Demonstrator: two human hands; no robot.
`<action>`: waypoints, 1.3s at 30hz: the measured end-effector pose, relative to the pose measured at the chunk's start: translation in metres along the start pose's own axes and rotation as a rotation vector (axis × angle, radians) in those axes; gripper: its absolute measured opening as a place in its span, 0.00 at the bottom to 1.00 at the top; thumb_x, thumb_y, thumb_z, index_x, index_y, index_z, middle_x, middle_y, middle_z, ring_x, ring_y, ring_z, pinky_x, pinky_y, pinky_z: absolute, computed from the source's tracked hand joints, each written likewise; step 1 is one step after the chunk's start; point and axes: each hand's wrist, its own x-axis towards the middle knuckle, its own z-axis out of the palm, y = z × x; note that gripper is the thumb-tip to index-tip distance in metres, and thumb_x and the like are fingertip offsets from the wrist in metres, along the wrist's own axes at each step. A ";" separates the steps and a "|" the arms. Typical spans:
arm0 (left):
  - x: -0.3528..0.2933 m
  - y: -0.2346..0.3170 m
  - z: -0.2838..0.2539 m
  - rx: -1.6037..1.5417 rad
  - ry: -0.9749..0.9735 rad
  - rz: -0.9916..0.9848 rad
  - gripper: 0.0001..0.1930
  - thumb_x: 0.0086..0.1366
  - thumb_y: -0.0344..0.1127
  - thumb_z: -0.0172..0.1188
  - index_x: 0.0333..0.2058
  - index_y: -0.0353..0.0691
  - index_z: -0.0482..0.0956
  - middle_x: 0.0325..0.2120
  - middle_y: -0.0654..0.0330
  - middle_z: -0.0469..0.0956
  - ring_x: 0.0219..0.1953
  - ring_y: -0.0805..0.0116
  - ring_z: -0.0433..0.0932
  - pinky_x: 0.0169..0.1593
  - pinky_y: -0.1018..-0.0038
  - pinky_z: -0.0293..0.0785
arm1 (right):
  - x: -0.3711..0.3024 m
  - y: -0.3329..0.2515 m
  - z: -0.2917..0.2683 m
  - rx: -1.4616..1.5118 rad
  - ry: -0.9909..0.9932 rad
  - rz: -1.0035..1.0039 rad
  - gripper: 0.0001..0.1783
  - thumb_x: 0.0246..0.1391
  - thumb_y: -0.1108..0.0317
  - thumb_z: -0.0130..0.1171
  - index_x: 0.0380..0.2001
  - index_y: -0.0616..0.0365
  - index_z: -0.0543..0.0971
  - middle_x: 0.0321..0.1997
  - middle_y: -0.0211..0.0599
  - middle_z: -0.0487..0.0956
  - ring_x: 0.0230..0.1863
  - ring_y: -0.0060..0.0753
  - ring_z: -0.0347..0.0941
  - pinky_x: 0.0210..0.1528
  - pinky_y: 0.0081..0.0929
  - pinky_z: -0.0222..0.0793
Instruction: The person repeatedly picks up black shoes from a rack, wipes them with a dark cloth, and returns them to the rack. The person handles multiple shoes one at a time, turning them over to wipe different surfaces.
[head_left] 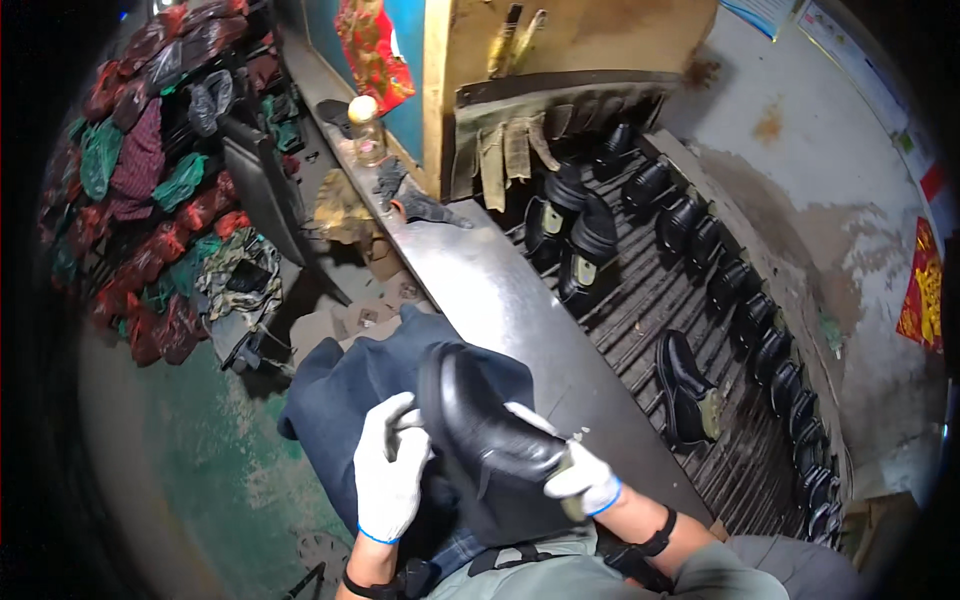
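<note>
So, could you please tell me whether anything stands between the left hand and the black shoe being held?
Nothing visible does: the left hand has its gloved fingers close by the sole edge of the black shoe, though contact is unclear.

Nothing can be read, even on the red-and-gold wall sign (924,288).

Held shoe (475,415): far side not visible.
Right grip (585,481): partly hidden behind the shoe.
Left grip (390,470): fingertip contact with the shoe indeterminate.
Plastic bags (178,330): contents concealed.
Wall poster (765,14): cut off by upper edge; print illegible.
Shoe row (770,355): lower end indistinct toward the dark rim.
</note>
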 end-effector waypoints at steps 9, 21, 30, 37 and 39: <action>0.003 -0.033 0.005 0.035 -0.300 -0.060 0.18 0.78 0.27 0.65 0.63 0.31 0.80 0.51 0.55 0.88 0.53 0.69 0.86 0.60 0.71 0.82 | 0.004 -0.102 -0.261 -0.321 0.748 -0.031 0.55 0.48 0.85 0.66 0.83 0.61 0.63 0.41 0.33 0.81 0.37 0.25 0.79 0.44 0.26 0.80; 0.014 -0.017 0.023 0.106 -0.331 -0.018 0.17 0.75 0.29 0.70 0.59 0.33 0.84 0.48 0.56 0.90 0.50 0.70 0.88 0.58 0.73 0.83 | 0.215 -0.127 -0.355 -0.603 0.881 -0.326 0.16 0.68 0.60 0.64 0.56 0.49 0.81 0.48 0.37 0.84 0.33 0.35 0.80 0.28 0.38 0.77; 0.045 -0.057 0.054 -0.600 -0.445 -0.189 0.45 0.74 0.42 0.72 0.80 0.32 0.57 0.75 0.46 0.70 0.74 0.50 0.74 0.73 0.56 0.75 | 0.002 0.043 -0.053 -0.738 0.543 -0.330 0.32 0.76 0.66 0.56 0.76 0.69 0.68 0.64 0.40 0.81 0.57 0.31 0.81 0.70 0.35 0.72; 0.009 -0.043 -0.006 -0.693 -0.190 -0.339 0.36 0.71 0.41 0.73 0.71 0.30 0.71 0.57 0.45 0.86 0.54 0.46 0.89 0.58 0.52 0.88 | 0.170 -0.008 -0.213 -0.932 1.014 -0.285 0.69 0.47 0.59 0.85 0.86 0.59 0.53 0.79 0.69 0.68 0.77 0.53 0.69 0.76 0.45 0.68; 0.005 -0.064 -0.018 -0.507 -0.140 -0.130 0.42 0.64 0.47 0.79 0.70 0.30 0.72 0.58 0.47 0.86 0.55 0.51 0.88 0.60 0.56 0.87 | 0.221 -0.036 -0.276 -0.704 0.965 -0.152 0.73 0.42 0.59 0.88 0.85 0.63 0.53 0.72 0.64 0.77 0.71 0.52 0.75 0.72 0.42 0.73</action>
